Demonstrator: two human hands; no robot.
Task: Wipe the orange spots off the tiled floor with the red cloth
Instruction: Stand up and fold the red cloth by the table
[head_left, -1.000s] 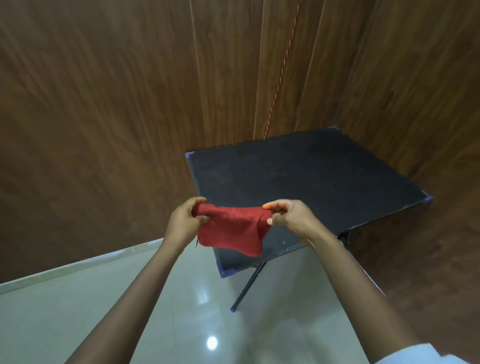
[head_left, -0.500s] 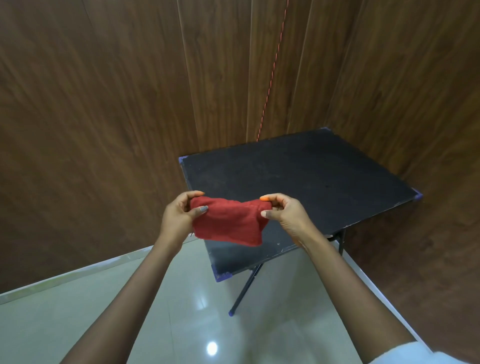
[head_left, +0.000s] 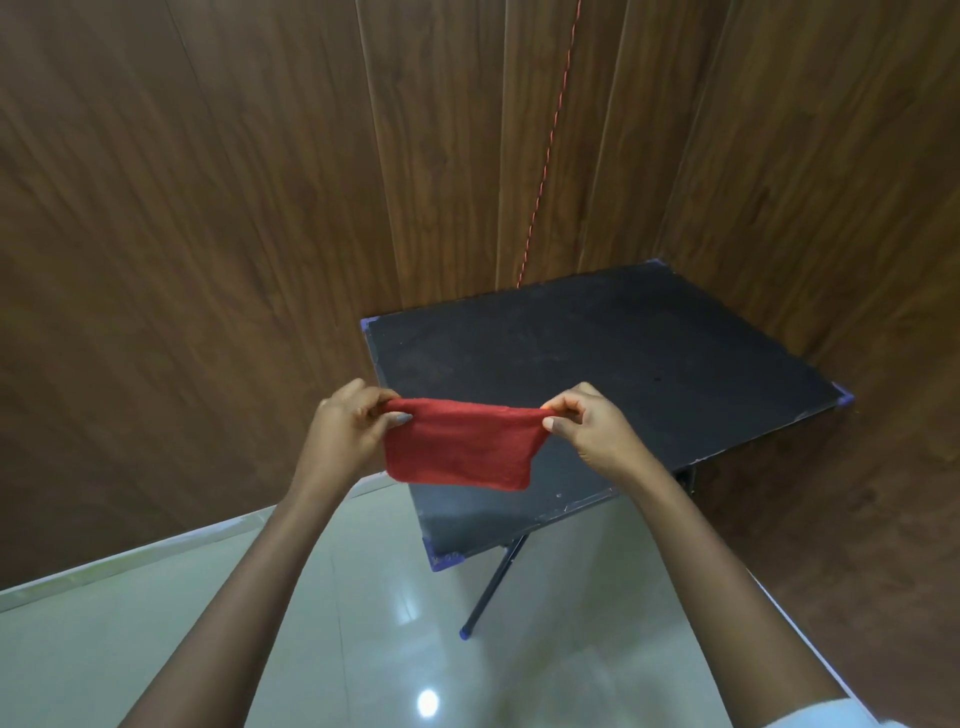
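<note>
The red cloth (head_left: 462, 447) hangs stretched flat between my two hands, in the air above the near left part of a black table. My left hand (head_left: 345, 431) pinches its upper left corner. My right hand (head_left: 589, 428) pinches its upper right corner. Below lies the glossy pale tiled floor (head_left: 156, 639); no orange spots show on the visible part of it.
A black folding table (head_left: 623, 364) with blue corners stands in the corner, its dark leg (head_left: 493, 587) slanting to the floor. Brown wood-panel walls (head_left: 182, 234) close in behind and to the right. A thin red cord (head_left: 545, 161) hangs down the back wall.
My hands have drawn apart, pulling the bunched cloth out wider and flatter. The view has shifted a little to the left.
</note>
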